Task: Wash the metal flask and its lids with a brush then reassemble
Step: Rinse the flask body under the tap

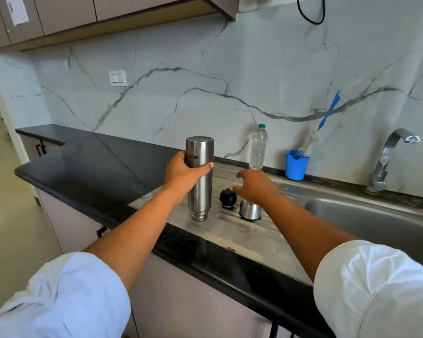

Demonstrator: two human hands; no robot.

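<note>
Firstly, sink (376, 215): right of the right hand, beyond its forearm.
Drainboard (242, 235): under both hands, bearing the flask parts.
Flask (200, 191): mouth down with its lettering inverted. Whether the neck rests on the drainboard or hangs just above it, I cannot tell.
Brush (310, 142): stands in a blue cup (295, 167) by the wall, beyond the right hand.
Left hand (181, 173): wrapped round the flask's upper body, thumb across the front.
Right hand (254, 186): fingers spread and loosely bent, holding nothing, over the two lids.
Steel cap (250, 211): beneath the right palm; contact unclear.
Black stopper (227, 198): just beside the right fingertips, between flask and cap.
Step, as I judge it: picking up a lid. Take the black stopper first, since it likely seats before the cap. Keep the left grip firm, as wet steel may slip.
</note>
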